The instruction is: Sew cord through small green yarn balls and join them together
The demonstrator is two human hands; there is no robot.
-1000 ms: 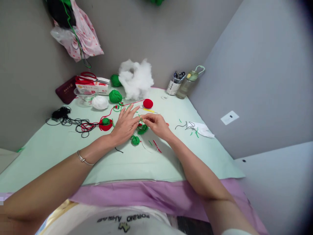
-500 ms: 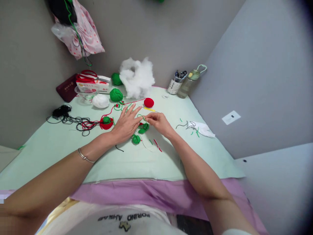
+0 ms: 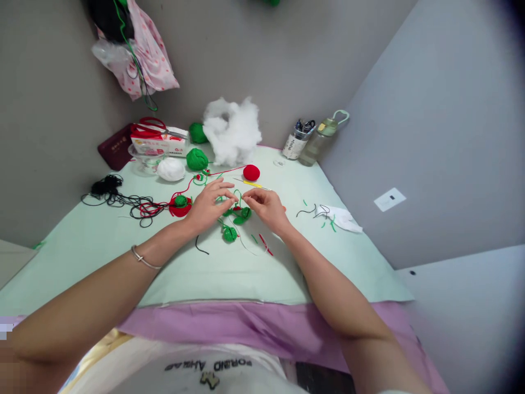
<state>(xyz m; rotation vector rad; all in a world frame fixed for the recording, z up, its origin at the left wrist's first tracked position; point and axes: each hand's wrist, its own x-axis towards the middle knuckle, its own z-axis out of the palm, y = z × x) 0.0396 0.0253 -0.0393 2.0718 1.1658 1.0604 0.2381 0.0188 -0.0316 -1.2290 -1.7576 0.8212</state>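
My left hand [image 3: 208,206] is above the table, thumb and index fingertips pinched together and the other fingers loosely stretched out. Facing it, my right hand [image 3: 267,209] is closed in a pinch. A thin strand of green yarn [image 3: 238,191] loops up between the two pinches, its ends hidden by the fingertips. Just below lie green crocheted leaf-like pieces [image 3: 241,216] with a bit of red, partly covered by my hands. A round green crocheted piece [image 3: 229,235] rests nearer to me. Behind my hands lies a yellow-handled crochet hook [image 3: 253,185].
A red ball [image 3: 251,173], green yarn balls [image 3: 197,159], a white yarn ball [image 3: 171,169] and fluffy stuffing [image 3: 232,131] are at the back. Red scissors [image 3: 150,128] lie on a box. Tangled black yarn [image 3: 106,186] is left; a bottle [image 3: 320,142] stands back right.
My left hand has gone from flat, spread fingers to a thumb-and-index pinch. The green yarn loop between my hands shows more clearly. My right hand keeps its pinch.
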